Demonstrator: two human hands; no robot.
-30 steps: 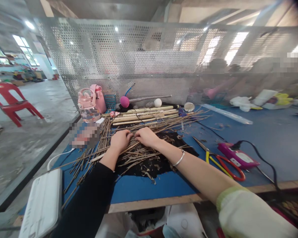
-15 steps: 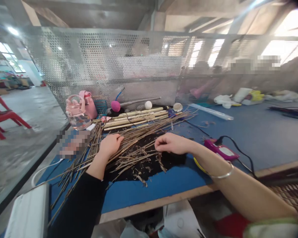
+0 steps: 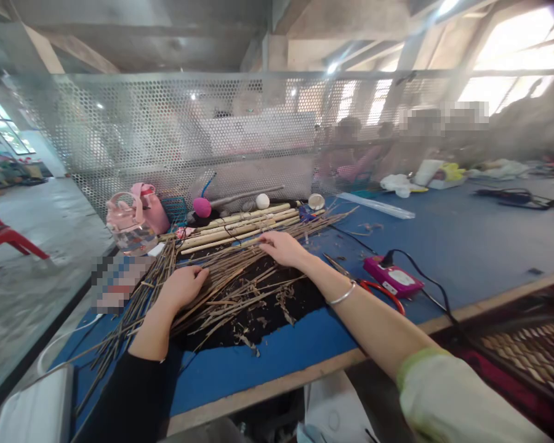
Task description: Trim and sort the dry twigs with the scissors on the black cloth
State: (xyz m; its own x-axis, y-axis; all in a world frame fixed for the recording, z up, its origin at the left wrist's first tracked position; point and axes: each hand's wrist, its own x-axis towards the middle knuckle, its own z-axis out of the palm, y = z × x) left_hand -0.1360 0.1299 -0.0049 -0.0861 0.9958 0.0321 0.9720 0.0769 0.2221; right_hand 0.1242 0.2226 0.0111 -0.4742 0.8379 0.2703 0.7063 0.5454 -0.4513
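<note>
A loose pile of thin brown twigs (image 3: pixel 233 263) lies across a black cloth (image 3: pixel 300 304) on the blue table. My left hand (image 3: pixel 181 288) is closed over the left part of the pile, its fingers curled round twigs; the fingertips are partly hidden. Over the far side of the pile, my right hand (image 3: pixel 284 248) pinches at a twig with thumb and fingers. Curled bark scraps (image 3: pixel 284 300) are scattered on the cloth. Right of my right forearm lie red-handled pliers (image 3: pixel 385 292), partly covered by the arm.
Thicker pale sticks (image 3: pixel 240 227) lie behind the twigs. A pink-lidded water jug (image 3: pixel 132 224) stands at the back left, near a white power bank-like box (image 3: pixel 37 406). A magenta power strip (image 3: pixel 392 277) with cords sits to the right. A perforated metal screen (image 3: pixel 189 135) closes the back.
My right hand has moved away from me and left, from the cloth's right side to the far twigs. The pliers now show more. The view has shifted right.
</note>
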